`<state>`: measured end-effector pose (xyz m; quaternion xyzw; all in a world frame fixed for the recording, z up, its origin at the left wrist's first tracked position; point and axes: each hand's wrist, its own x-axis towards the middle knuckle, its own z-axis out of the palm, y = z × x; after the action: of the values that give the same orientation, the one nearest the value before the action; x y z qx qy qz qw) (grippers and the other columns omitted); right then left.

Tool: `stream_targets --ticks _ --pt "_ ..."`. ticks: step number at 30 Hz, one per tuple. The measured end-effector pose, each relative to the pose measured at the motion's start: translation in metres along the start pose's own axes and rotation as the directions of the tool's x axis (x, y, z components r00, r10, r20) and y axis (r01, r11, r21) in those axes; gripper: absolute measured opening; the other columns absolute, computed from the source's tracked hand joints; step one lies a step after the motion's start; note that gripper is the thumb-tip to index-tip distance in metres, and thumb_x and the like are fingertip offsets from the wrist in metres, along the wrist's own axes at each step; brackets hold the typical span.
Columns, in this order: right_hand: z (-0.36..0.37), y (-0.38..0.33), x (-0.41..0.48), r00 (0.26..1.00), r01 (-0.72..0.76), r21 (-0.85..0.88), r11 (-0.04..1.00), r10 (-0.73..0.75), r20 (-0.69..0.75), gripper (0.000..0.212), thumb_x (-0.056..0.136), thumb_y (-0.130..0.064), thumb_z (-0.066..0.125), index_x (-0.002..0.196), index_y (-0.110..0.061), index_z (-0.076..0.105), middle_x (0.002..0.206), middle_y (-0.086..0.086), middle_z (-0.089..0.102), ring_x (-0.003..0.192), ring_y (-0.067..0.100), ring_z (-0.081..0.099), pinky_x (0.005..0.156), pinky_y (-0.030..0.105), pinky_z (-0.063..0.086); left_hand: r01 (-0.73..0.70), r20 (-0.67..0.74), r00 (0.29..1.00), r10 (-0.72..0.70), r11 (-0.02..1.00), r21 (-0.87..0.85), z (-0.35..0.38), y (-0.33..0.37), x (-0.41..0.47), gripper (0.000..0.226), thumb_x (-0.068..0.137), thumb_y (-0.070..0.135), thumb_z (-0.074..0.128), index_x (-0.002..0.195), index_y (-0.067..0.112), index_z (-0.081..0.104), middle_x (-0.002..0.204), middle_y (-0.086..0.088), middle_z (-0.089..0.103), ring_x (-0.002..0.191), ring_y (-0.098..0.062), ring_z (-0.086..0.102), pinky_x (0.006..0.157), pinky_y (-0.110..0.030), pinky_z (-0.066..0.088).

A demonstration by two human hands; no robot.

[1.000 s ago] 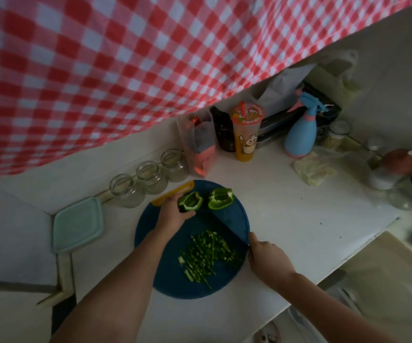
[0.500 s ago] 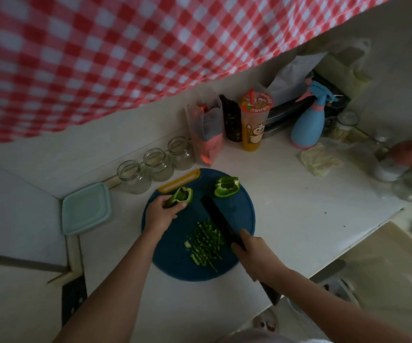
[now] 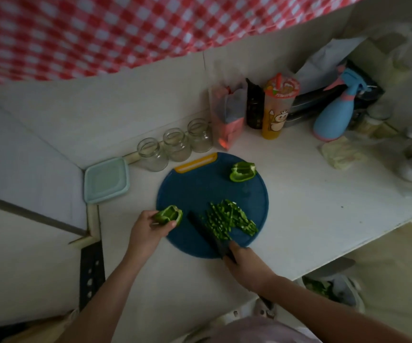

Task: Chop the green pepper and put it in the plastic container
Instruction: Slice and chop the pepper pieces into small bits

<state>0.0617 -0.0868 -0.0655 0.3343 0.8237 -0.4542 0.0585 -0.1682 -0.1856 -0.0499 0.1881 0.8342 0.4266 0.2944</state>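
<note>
In the head view, your left hand (image 3: 148, 229) has carried the cut green pepper piece (image 3: 169, 215) from the far side of the round dark blue cutting board (image 3: 197, 186) to its near left edge, fingers closed around it. Your right hand (image 3: 246, 264) grips the dark knife (image 3: 207, 233), whose blade lies just beside the pile of chopped green pepper strips (image 3: 229, 219). I think slicing this piece comes next. The pale green lidded plastic container (image 3: 106, 180) waits on the white worktop (image 3: 311, 199), left of the board.

Home kitchen: white counter (image 3: 311, 214), round blue chopping board (image 3: 200, 191), glass jars (image 3: 175, 144), spray bottle (image 3: 336, 117), red gingham curtain (image 3: 101, 33).
</note>
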Motion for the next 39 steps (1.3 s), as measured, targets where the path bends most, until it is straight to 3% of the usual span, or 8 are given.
stream_targets --ticks 6,12,19,23,28,33,36,39 --pt "-0.02 0.01 0.009 0.991 -0.106 -0.039 0.994 0.102 -0.083 0.01 0.099 -0.023 0.041 0.091 -0.017 0.037 0.1 0.016 0.062 0.089 0.029 0.059 0.065 0.026 0.033 -0.012 0.105 0.994 0.006 0.999 0.05 0.022 0.0 -0.009 0.036 0.07 0.007 0.08 0.094 0.012 0.055 0.096 -0.01 0.067 0.077 -0.015 0.066 0.062 -0.029 0.057" --pt "-0.03 0.009 0.014 0.981 -0.136 -0.062 0.989 0.126 -0.144 0.013 0.099 -0.023 0.04 0.091 -0.013 0.036 0.096 0.02 0.062 0.086 0.034 0.06 0.064 0.03 0.036 -0.03 0.161 0.987 0.001 0.983 0.181 0.036 0.007 -0.012 0.042 0.067 0.019 0.083 0.097 0.012 0.054 0.092 -0.003 0.065 0.08 -0.017 0.067 0.071 -0.039 0.058" --pt "-0.004 -0.01 0.012 0.998 -0.017 -0.214 0.977 0.005 -0.057 0.021 0.1 -0.028 0.034 0.11 -0.01 0.039 0.098 0.017 0.063 0.087 0.038 0.061 0.068 0.042 0.049 -0.081 0.119 0.992 0.038 0.921 0.38 0.039 0.02 -0.018 0.04 0.068 0.031 0.082 0.091 0.013 0.054 0.081 0.004 0.06 0.073 -0.007 0.057 0.056 -0.016 0.04" --pt "0.008 -0.01 0.012 0.999 -0.004 -0.222 0.975 -0.007 -0.045 0.024 0.1 -0.028 0.032 0.115 -0.009 0.037 0.098 0.016 0.064 0.086 0.037 0.061 0.066 0.04 0.046 -0.015 0.113 0.993 -0.019 0.957 0.291 0.043 0.018 -0.019 0.037 0.077 0.032 0.075 0.099 0.013 0.052 0.089 -0.003 0.063 0.074 -0.016 0.065 0.065 -0.029 0.055" --pt "0.015 -0.015 0.01 0.997 -0.012 -0.182 0.983 -0.003 -0.083 0.031 0.101 -0.036 0.031 0.118 -0.01 0.035 0.096 0.015 0.065 0.086 0.037 0.06 0.063 0.036 0.039 0.005 0.156 0.987 -0.028 0.989 0.147 0.047 0.019 -0.025 0.039 0.077 0.025 0.075 0.107 0.012 0.054 0.097 -0.005 0.062 0.078 -0.014 0.067 0.062 -0.021 0.056" --pt "0.014 -0.019 0.007 0.994 0.008 -0.072 0.997 -0.016 -0.109 0.026 0.101 -0.041 0.027 0.107 -0.017 0.031 0.071 0.006 0.057 0.075 0.036 0.059 0.06 0.038 0.039 -0.055 0.167 0.986 0.014 0.969 0.242 0.044 0.017 -0.023 0.05 0.063 0.019 0.086 0.103 0.017 0.055 0.083 0.006 0.065 0.074 -0.003 0.064 0.063 -0.013 0.048" --pt "0.015 -0.023 0.005 0.992 0.059 -0.052 0.997 -0.065 -0.109 0.019 0.102 -0.038 0.027 0.094 -0.021 0.026 0.057 -0.006 0.038 0.067 0.037 0.054 0.057 0.039 0.035 -0.064 0.163 0.986 0.021 0.962 0.267 0.048 0.014 -0.022 0.05 0.06 0.017 0.087 0.099 0.014 0.057 0.088 0.0 0.068 0.081 -0.012 0.066 0.068 -0.017 0.047" --pt "0.016 -0.024 0.005 0.987 0.08 -0.105 0.991 -0.094 -0.131 0.019 0.102 -0.039 0.025 0.094 -0.021 0.025 0.06 -0.002 0.042 0.065 0.036 0.054 0.056 0.039 0.035 -0.079 0.127 0.991 0.039 0.941 0.328 0.05 0.018 -0.025 0.045 0.06 0.023 0.087 0.092 0.011 0.058 0.086 -0.003 0.067 0.081 -0.017 0.064 0.065 -0.021 0.043"
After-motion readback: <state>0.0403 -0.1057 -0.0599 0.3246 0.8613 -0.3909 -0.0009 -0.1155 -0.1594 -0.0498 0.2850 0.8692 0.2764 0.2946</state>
